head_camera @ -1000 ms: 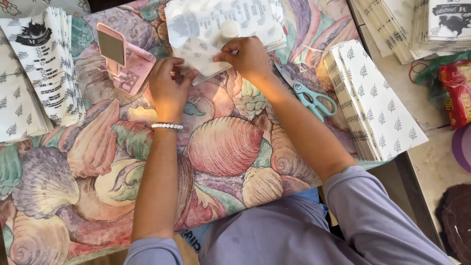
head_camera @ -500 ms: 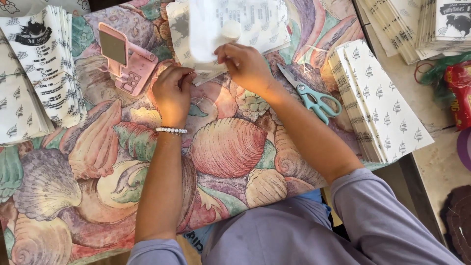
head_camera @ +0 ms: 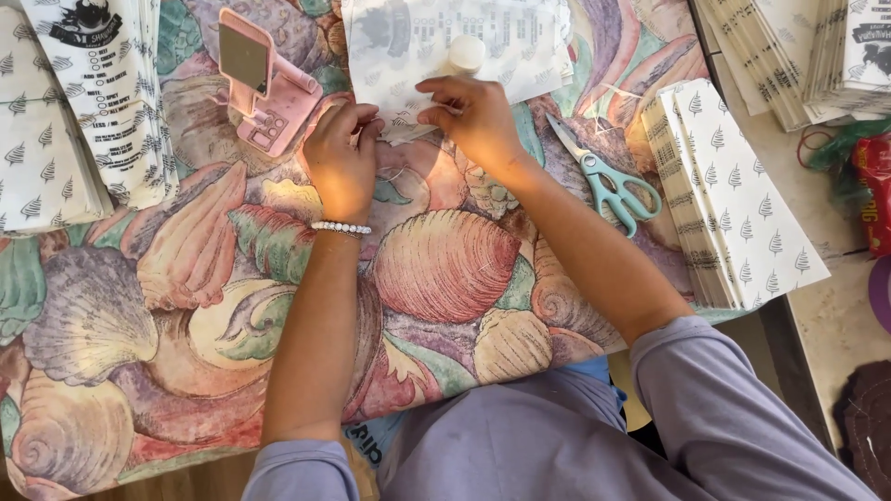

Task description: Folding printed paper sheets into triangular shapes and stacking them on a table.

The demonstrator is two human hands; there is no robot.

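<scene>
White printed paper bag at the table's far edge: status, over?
Left hand and right hand both pinching the white printed paper bag at its near edge. Teal-handled scissors lying right of it, apart. Nothing blocking.

Two hands on the table: left hand (head_camera: 342,160) and right hand (head_camera: 473,119), both on one printed sheet (head_camera: 445,42) at the far edge. One scissors (head_camera: 608,186), one pink phone stand (head_camera: 264,88), one white bottle (head_camera: 464,54), one bead bracelet (head_camera: 341,227). Paper bag stacks: two at the left edge (head_camera: 42,148) (head_camera: 116,93), one at the right edge (head_camera: 742,195), two more past the far right corner (head_camera: 752,51) (head_camera: 854,46).
</scene>
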